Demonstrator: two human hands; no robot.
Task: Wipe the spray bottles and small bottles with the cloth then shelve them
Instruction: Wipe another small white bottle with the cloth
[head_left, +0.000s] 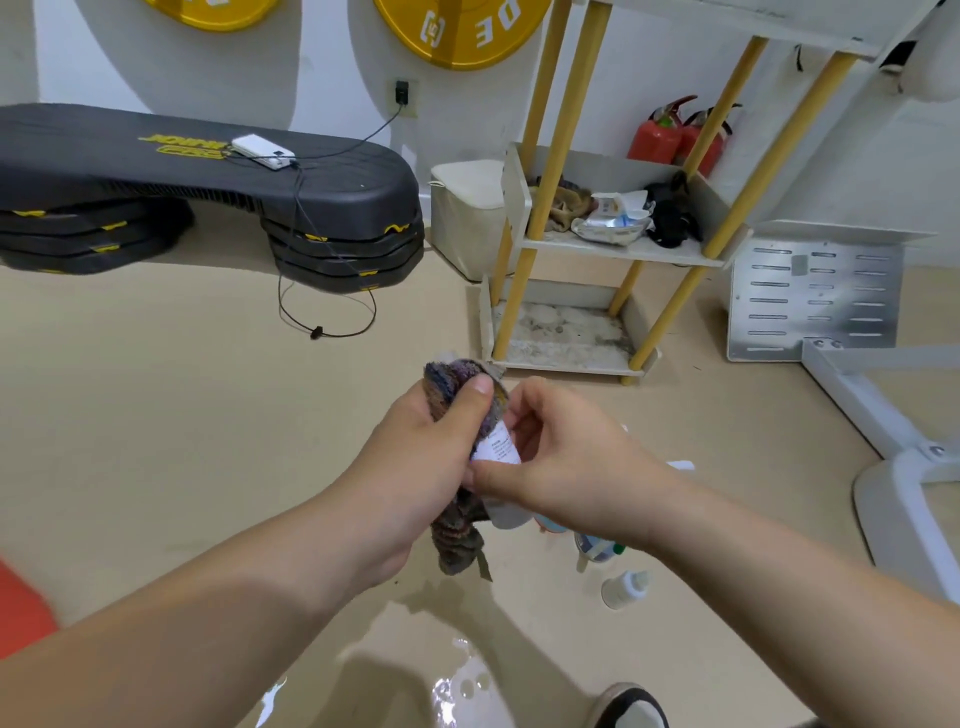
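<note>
gym floor, shelf (613, 249) ahead. left hand (415, 467) clamps cloth (462, 540) round bottle (498, 449); right hand (566, 462) pinches it. better to twist bottle, keep cloth tight.

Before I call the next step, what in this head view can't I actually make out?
- Bottle being wiped: head view, cap and most of the body hidden by the cloth, left hand and right hand; label print too small.
- Bottles on the floor: partly hidden by the right forearm, so no count.
- Small bottle: blurred.
- Middle shelf clutter: too small to identify.
</note>
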